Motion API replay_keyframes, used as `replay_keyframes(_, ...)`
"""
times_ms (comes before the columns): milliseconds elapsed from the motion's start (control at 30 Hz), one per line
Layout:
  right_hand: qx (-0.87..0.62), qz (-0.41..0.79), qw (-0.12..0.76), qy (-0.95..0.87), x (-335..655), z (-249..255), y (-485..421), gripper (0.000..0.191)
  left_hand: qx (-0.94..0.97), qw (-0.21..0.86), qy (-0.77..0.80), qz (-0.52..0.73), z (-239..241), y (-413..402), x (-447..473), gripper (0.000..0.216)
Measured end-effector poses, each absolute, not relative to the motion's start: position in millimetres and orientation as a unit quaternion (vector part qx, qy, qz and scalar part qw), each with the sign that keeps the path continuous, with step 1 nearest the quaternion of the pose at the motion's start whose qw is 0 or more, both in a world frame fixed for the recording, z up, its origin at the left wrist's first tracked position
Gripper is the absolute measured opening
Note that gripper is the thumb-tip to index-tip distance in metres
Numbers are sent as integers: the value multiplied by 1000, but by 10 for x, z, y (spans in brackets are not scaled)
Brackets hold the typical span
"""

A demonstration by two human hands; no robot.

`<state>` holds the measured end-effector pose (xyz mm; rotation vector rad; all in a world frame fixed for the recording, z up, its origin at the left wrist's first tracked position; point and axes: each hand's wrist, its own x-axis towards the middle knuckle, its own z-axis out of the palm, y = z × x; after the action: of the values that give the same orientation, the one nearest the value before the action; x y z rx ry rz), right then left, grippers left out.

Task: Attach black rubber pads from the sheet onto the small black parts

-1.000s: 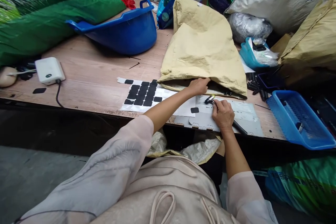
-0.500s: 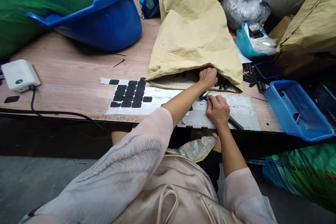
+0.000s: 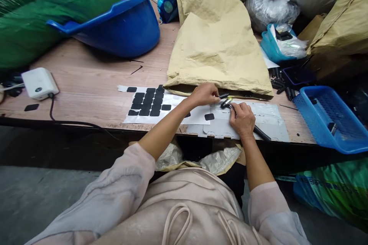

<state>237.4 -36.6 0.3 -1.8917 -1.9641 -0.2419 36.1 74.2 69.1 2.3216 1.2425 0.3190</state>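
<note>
My left hand [image 3: 205, 94] is closed in a pinch on a small black tapered piece [image 3: 223, 96], just in front of the mouth of a large tan paper sack [image 3: 215, 51]. Close beside it on the right, my right hand [image 3: 242, 118] is wrapped round a small hammer; its shiny metal head with black ends points toward the left hand, and the black handle [image 3: 262, 133] sticks out below. Beneath both hands lies a grey-white flat board [image 3: 270, 116]. A white sheet with rows of black rounded patches [image 3: 148, 101] is left of them.
At the left back stands a blue basin [image 3: 120, 30] beside a green bag. A white box with a cable [image 3: 40, 84] sits far left. On the right are a blue basket [image 3: 330, 118], loose black pieces [image 3: 283, 86] and a smaller turquoise basket [image 3: 271, 48].
My left hand has come out of the sack's mouth and moved left, with the black piece in its fingers. The sack's mouth has sunk flatter. My right hand keeps hold of the hammer.
</note>
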Motion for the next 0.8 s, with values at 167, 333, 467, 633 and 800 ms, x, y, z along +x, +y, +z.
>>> replay_keyframes(167, -673, -94, 207, -704, 2397, -2, -353, 30, 848, 282, 433, 115, 471, 410, -120, 19)
replay_keyframes(333, -667, -95, 219, -705, 2425, -22, -349, 30, 840, 267, 430, 196, 262, 295, -55, 27)
replay_keyframes(467, -665, -103, 223, -705, 2445, -50, -343, 31, 822, 274, 439, 238, 116, 298, 32, 20)
replay_keyframes(633, -656, -106, 226, -712, 2497, -69, -314, 31, 799, 300, 448, 267, 38, 322, 43, 20)
replay_keyframes(800, -645, -91, 250, -716, 2458, 51, -326, 33, 789, 316, 455, 265, 62, 336, 58, 20)
